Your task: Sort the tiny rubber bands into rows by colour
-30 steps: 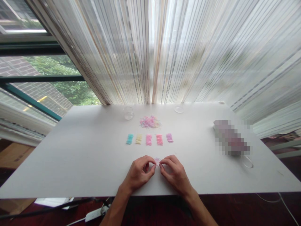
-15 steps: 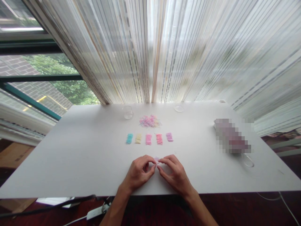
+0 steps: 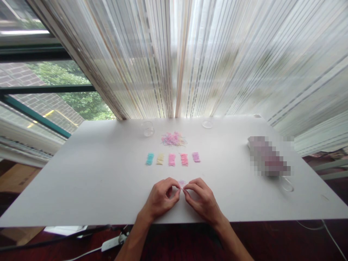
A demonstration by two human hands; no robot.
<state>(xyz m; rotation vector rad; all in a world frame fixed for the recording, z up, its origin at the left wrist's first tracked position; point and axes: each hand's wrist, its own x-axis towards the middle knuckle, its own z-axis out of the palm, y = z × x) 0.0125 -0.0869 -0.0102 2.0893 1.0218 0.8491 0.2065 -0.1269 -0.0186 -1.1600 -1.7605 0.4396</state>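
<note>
My left hand (image 3: 162,197) and my right hand (image 3: 203,197) face each other over the front of the white table (image 3: 81,174). Thumb and forefinger of each are pinched together, the fingertips a small gap apart. Something thin and pale seems to run between them, too small to make out. Just beyond the fingertips lies a little lilac heap (image 3: 182,182) of thin pieces. Farther back, small bundles sit in a row: teal (image 3: 149,159), yellow (image 3: 160,159), pink (image 3: 172,160), coral (image 3: 184,160) and purple (image 3: 196,157). Behind them is a loose pile of thin pastel pieces (image 3: 174,139).
A clear round container (image 3: 148,129) stands at the back left, and a clear lid (image 3: 207,124) lies at the back right. A pixelated pouch-like object (image 3: 268,156) with a white loop rests on the right. Striped curtains (image 3: 174,61) hang behind the table.
My right fingertips have drawn slightly away to the right from the left ones, and the right thumb and forefinger have closed together. The bundles and the pile have stayed put.
</note>
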